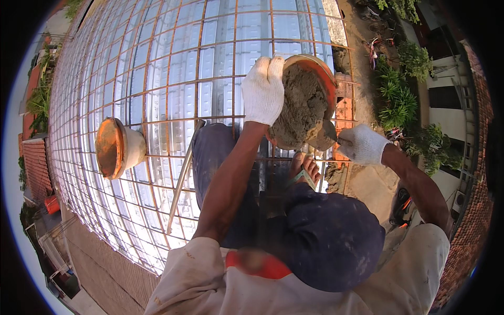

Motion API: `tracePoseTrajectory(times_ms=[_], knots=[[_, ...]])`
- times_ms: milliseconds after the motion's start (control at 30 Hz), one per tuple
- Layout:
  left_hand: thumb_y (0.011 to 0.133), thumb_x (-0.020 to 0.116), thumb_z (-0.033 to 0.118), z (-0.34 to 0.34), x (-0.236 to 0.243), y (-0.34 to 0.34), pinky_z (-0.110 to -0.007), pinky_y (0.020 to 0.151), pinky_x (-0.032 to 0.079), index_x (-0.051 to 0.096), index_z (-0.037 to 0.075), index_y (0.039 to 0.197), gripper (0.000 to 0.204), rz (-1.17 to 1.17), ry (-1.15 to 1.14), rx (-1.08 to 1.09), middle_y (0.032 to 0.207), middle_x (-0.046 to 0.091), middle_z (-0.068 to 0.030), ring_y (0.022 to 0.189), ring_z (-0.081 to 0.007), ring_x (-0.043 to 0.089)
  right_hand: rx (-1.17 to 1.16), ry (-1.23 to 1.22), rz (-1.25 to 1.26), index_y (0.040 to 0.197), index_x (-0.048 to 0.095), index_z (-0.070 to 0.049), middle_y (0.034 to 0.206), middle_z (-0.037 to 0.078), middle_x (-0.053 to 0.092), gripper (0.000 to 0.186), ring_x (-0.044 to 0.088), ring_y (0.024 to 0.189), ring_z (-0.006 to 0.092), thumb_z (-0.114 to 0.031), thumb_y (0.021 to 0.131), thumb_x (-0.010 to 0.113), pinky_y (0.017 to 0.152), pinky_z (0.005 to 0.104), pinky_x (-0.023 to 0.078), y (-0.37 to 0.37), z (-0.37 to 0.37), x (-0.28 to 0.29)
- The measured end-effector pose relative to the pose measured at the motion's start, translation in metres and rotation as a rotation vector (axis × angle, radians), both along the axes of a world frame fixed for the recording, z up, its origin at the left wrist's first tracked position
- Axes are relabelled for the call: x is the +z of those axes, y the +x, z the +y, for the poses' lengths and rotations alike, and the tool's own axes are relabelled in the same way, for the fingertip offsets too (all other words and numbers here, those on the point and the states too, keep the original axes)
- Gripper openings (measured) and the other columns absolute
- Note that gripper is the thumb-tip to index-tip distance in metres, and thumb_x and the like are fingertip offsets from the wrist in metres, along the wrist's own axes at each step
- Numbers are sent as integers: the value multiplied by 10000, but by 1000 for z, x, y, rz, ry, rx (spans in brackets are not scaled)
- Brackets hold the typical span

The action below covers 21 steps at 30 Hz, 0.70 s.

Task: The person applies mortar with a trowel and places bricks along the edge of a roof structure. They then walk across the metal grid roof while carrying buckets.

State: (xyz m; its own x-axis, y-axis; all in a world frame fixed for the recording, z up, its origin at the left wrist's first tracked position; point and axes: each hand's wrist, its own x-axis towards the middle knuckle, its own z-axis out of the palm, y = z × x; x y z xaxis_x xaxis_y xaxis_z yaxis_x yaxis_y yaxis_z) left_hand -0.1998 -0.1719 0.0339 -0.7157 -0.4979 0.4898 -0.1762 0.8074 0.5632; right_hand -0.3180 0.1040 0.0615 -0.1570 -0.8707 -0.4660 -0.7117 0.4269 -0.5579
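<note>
My left hand [263,92], in a white knit glove, is closed on the left rim of a round orange bucket [329,84]. Wet grey mortar [298,107] fills the bucket, which is tilted toward me. At its lower right side, my gloved right hand [365,144] is closed round the handle of a trowel [323,136]. The trowel's blade is coated in mortar and lies against the bucket's near edge; the handle is mostly hidden by my fingers. Just below the bucket, my bare foot [305,167] is near the edge of the brickwork.
A rusty rebar grid [198,79] lies over shiny corrugated metal decking [220,58]. To the left, a second bucket [135,147] is tipped on its side. A long bar [181,181] lies beside my leg. Orange bricks [344,110] line the right edge, with plants [395,100] far below.
</note>
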Motion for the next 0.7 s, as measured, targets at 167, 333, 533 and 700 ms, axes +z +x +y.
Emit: tracePoseTrajectory(times_ms=[167, 333, 533, 700], knots=[[994, 579, 66, -5, -1, 1, -498, 805, 551, 661, 39, 1195, 219, -205, 209, 84, 1056, 665, -173, 955, -398, 692, -301, -220, -338, 980, 677, 21, 706, 109, 595, 246, 624, 601, 224, -212, 958, 754, 580, 418, 497, 53, -6, -53], [1023, 557, 68, -10, -11, 11, -503, 822, 534, 652, 27, 1224, 226, -129, 21, 31, 1090, 656, -202, 984, -413, 669, -845, -22, -1112, 1015, 678, -9, 752, 23, 619, 234, 545, 517, 91, -241, 1023, 708, 449, 262, 423, 82, -46, -32], [900, 588, -53, -16, -3, 19, -508, 793, 531, 622, 16, 1250, 358, -156, -214, 11, 1098, 640, -210, 955, -438, 660, -1035, 41, -2204, 1093, 651, -15, 735, 42, 596, 323, 463, 455, 107, -330, 1098, 584, 383, 280, 361, 54, -25, -55], [904, 593, -43, -14, -2, 18, -504, 806, 543, 624, 19, 1239, 342, -179, -202, 38, 1101, 644, -207, 969, -428, 664, -1088, -148, -1313, 1086, 655, -15, 687, 67, 572, 354, 518, 476, 154, -355, 1106, 559, 409, 338, 418, 49, -4, 2]])
